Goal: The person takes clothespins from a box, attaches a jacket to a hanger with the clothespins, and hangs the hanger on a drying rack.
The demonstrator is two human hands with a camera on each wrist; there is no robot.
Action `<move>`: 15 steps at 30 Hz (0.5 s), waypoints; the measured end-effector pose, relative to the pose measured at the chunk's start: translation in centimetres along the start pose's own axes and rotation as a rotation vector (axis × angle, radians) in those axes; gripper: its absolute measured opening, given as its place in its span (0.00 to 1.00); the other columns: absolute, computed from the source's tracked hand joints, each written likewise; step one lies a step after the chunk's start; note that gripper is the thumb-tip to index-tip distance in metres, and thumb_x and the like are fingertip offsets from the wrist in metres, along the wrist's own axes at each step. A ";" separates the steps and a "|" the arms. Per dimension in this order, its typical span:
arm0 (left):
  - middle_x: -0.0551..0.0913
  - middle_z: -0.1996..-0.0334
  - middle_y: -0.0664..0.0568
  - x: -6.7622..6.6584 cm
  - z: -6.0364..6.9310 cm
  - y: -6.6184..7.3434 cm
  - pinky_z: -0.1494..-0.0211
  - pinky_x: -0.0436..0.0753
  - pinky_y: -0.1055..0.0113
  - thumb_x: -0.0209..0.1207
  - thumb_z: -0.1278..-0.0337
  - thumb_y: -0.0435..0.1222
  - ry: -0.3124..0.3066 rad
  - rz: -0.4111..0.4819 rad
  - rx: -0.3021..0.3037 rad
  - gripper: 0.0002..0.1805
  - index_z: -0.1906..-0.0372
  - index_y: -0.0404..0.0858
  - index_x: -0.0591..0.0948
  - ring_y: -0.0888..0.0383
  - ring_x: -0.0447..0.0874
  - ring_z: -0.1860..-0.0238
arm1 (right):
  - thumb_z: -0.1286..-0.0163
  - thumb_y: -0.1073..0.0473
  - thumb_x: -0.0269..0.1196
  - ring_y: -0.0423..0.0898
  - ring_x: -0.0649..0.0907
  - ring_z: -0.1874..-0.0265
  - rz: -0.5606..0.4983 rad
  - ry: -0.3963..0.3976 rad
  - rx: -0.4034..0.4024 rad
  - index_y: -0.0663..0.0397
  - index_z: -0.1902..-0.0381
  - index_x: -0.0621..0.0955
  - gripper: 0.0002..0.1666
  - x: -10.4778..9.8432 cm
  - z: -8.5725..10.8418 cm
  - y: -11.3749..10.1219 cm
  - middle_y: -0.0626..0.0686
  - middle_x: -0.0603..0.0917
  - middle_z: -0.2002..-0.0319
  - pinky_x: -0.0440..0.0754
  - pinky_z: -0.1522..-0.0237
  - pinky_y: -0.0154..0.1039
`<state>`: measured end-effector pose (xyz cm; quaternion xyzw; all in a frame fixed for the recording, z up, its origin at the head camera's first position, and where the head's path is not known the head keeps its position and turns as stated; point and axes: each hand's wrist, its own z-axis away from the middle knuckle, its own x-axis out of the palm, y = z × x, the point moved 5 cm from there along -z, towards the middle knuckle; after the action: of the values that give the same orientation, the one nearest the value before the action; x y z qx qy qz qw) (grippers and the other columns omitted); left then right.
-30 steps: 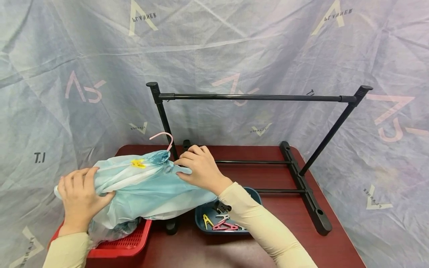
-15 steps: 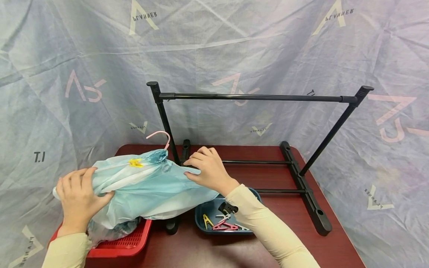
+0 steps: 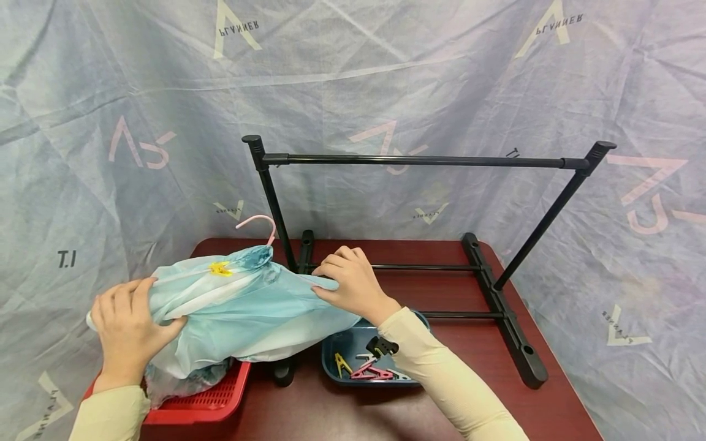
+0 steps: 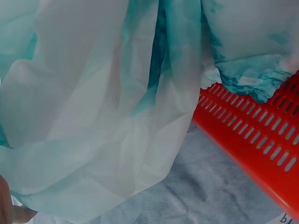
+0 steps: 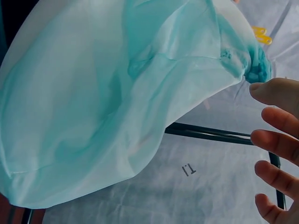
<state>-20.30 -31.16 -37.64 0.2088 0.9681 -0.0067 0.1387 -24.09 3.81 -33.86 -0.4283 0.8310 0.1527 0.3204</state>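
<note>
In the head view, a light blue and white garment [image 3: 259,312] with a yellow patch hangs on a hanger whose pink hook [image 3: 263,219] sticks up from the gathered dark blue neck. My left hand [image 3: 129,324] grips the garment's left end, thumb in front. My right hand [image 3: 355,285] is at its right upper edge, which lies between thumb and fingers. In the right wrist view the fingers [image 5: 275,140] are spread and gently bent, the thumb close to the dark blue neck. Cloth fills much of the left wrist view, with a fingertip [image 4: 5,200] at its edge.
A red basket [image 3: 234,392] with more bluish cloth sits under the garment at the left. A blue tray [image 3: 331,367] holds several coloured clips beside my right forearm. The black rack [image 3: 419,160] stands behind, its right foot [image 3: 518,349] along the table [image 3: 551,404].
My right hand has moved right along the garment's upper edge. The hook and neck have shifted slightly left, while my left hand has barely moved.
</note>
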 end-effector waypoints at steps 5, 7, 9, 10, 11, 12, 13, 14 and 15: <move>0.76 0.62 0.30 0.0 0.0 0.0 0.58 0.60 0.33 0.51 0.63 0.57 0.001 -0.003 -0.004 0.38 0.57 0.26 0.78 0.28 0.67 0.63 | 0.48 0.55 0.77 0.45 0.76 0.65 -0.013 -0.023 0.023 0.47 0.67 0.88 0.10 0.2 0.7 0.3 0.43 0.85 0.68 0.70 0.61 0.43; 0.76 0.62 0.29 -0.1 0.0 0.1 0.58 0.60 0.33 0.51 0.62 0.57 0.003 -0.002 -0.004 0.38 0.57 0.25 0.78 0.28 0.67 0.63 | 0.48 0.55 0.77 0.45 0.76 0.65 -0.019 -0.030 0.033 0.47 0.67 0.88 0.10 0.2 1.0 0.4 0.43 0.85 0.68 0.70 0.61 0.43; 0.75 0.62 0.29 -0.1 0.0 0.1 0.58 0.60 0.33 0.51 0.62 0.57 0.002 0.001 -0.005 0.38 0.57 0.25 0.78 0.28 0.67 0.63 | 0.48 0.55 0.77 0.44 0.76 0.65 -0.026 -0.037 0.040 0.47 0.66 0.88 0.10 0.2 1.3 0.5 0.43 0.85 0.68 0.71 0.61 0.43; 0.75 0.62 0.29 -0.1 0.0 0.1 0.57 0.60 0.33 0.51 0.62 0.57 0.003 0.001 -0.005 0.38 0.57 0.25 0.78 0.28 0.67 0.63 | 0.47 0.55 0.77 0.44 0.76 0.66 -0.028 -0.040 0.043 0.47 0.66 0.88 0.10 0.2 1.5 0.6 0.43 0.85 0.68 0.71 0.61 0.43; 0.75 0.62 0.29 -0.1 0.0 0.1 0.57 0.59 0.33 0.51 0.62 0.57 0.002 0.001 -0.005 0.38 0.57 0.25 0.78 0.28 0.67 0.63 | 0.47 0.55 0.77 0.44 0.76 0.66 -0.026 -0.043 0.045 0.47 0.66 0.88 0.11 0.2 1.6 0.6 0.43 0.85 0.67 0.71 0.61 0.43; 0.75 0.62 0.29 -0.1 0.0 0.1 0.57 0.60 0.33 0.51 0.62 0.57 0.003 0.001 -0.005 0.38 0.57 0.25 0.78 0.28 0.67 0.63 | 0.47 0.55 0.77 0.44 0.76 0.66 -0.027 -0.046 0.048 0.47 0.66 0.88 0.11 0.3 1.8 0.7 0.43 0.85 0.67 0.71 0.61 0.43; 0.75 0.62 0.29 -0.1 0.0 0.1 0.57 0.60 0.33 0.51 0.62 0.57 0.003 0.002 -0.005 0.38 0.57 0.25 0.78 0.28 0.67 0.63 | 0.47 0.54 0.77 0.44 0.75 0.66 -0.027 -0.048 0.049 0.47 0.66 0.88 0.11 0.3 1.9 0.7 0.43 0.85 0.67 0.71 0.61 0.43; 0.75 0.62 0.29 -0.1 0.0 0.2 0.57 0.60 0.33 0.51 0.62 0.57 0.004 0.001 -0.005 0.38 0.57 0.25 0.78 0.28 0.67 0.63 | 0.47 0.55 0.77 0.44 0.75 0.66 -0.028 -0.048 0.050 0.47 0.66 0.88 0.11 0.3 2.0 0.8 0.43 0.85 0.67 0.71 0.61 0.43; 0.75 0.62 0.29 -0.1 0.0 0.2 0.58 0.60 0.33 0.51 0.62 0.57 0.007 -0.001 -0.004 0.38 0.58 0.25 0.78 0.28 0.67 0.63 | 0.47 0.54 0.77 0.44 0.75 0.66 -0.026 -0.049 0.050 0.47 0.66 0.88 0.10 0.3 2.1 0.8 0.43 0.85 0.68 0.71 0.62 0.43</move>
<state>-20.13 -31.05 -37.62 0.2080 0.9686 -0.0042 0.1358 -24.02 5.20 -35.67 -0.4271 0.8209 0.1378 0.3532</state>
